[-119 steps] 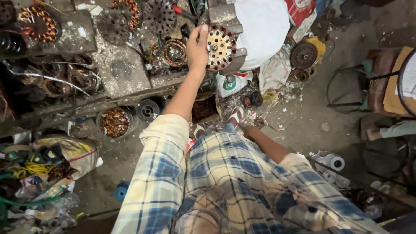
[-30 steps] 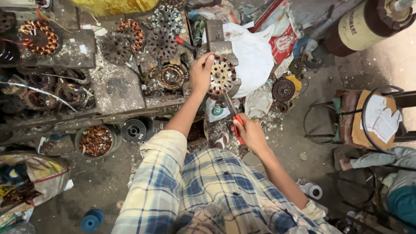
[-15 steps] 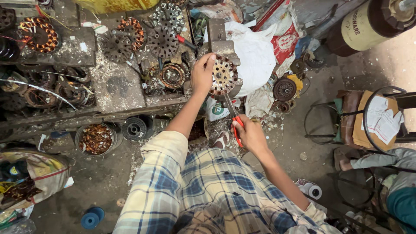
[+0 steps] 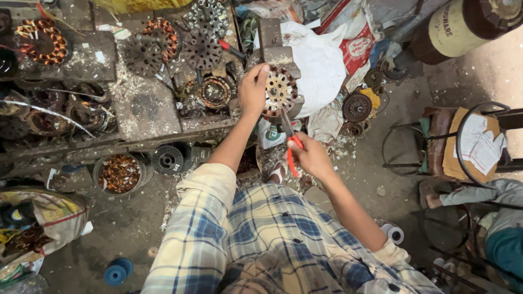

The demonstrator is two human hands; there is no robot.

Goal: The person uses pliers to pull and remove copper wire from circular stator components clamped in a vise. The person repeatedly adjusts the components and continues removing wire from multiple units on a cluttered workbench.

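- A round tin (image 4: 120,173) of copper scrap stands on the floor below the workbench (image 4: 144,111).
- A black spool (image 4: 167,160) lies just beside the tin.
- Copper-wound stators (image 4: 42,41) and bare toothed cores (image 4: 201,48) sit on the bench.
- A white plastic bag (image 4: 321,60) lies to the right of the bench.
- A blue reel (image 4: 117,271) rests on the floor.
- A metal-framed stool (image 4: 436,147) carries brown card and paper (image 4: 479,144).
- A dark cylinder (image 4: 463,24) with a pale band lies at the upper right.

Upper right of your view: brown cylinder with cream label (image 4: 448,30). Top centre: red-and-white printed bag (image 4: 357,46). Lower left: yellowish printed sack (image 4: 52,215).
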